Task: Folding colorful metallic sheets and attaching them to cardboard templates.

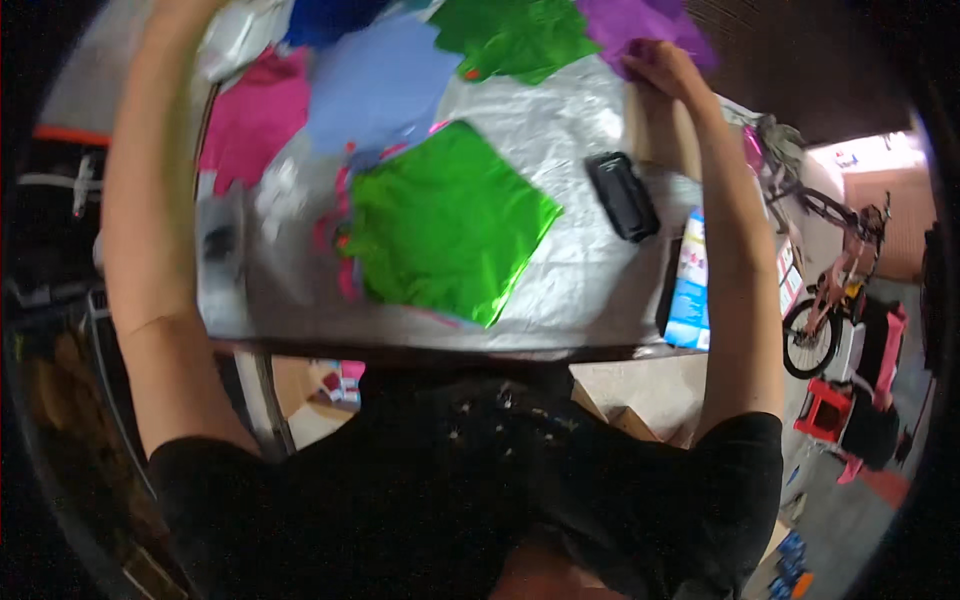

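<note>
My right hand (664, 70) is at the far right of the table, its fingers pinched at the edge of a thin purple sheet (665, 25). My left forearm (155, 200) reaches up past the top left edge, and the hand itself is out of the picture. Nearest that arm lies a crumpled pink sheet (255, 120). A shiny green foil piece (450, 225) lies flat in the middle, with pink bits showing along its left side. Beyond it are a pale blue sheet (382, 85), a darker green foil piece (520, 38) and a dark blue piece (335, 15).
A silvery sheet covers the table (560, 270). On it lie a black oblong case (622, 197) and a blue and white box (690, 285) beside my right forearm. A bicycle (835, 270) and a red stool (826, 410) stand on the floor at right.
</note>
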`<action>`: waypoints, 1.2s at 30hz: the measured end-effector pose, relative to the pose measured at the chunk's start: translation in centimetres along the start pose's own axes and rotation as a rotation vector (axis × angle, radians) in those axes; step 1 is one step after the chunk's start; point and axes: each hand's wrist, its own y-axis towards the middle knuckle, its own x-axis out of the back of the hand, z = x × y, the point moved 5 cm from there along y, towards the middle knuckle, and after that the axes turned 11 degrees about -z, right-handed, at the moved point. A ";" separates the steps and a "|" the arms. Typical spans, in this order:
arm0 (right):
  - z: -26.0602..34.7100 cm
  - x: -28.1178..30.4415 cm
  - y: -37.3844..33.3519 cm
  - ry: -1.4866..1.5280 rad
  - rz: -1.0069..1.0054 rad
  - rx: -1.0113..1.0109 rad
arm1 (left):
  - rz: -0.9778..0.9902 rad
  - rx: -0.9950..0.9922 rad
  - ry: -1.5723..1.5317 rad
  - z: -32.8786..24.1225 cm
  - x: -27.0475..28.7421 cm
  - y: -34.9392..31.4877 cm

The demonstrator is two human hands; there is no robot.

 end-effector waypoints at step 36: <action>21.2 0.7 -21.8 0.861 0.049 -0.499 | 0.229 0.220 -0.167 -7.6 -0.1 -38.3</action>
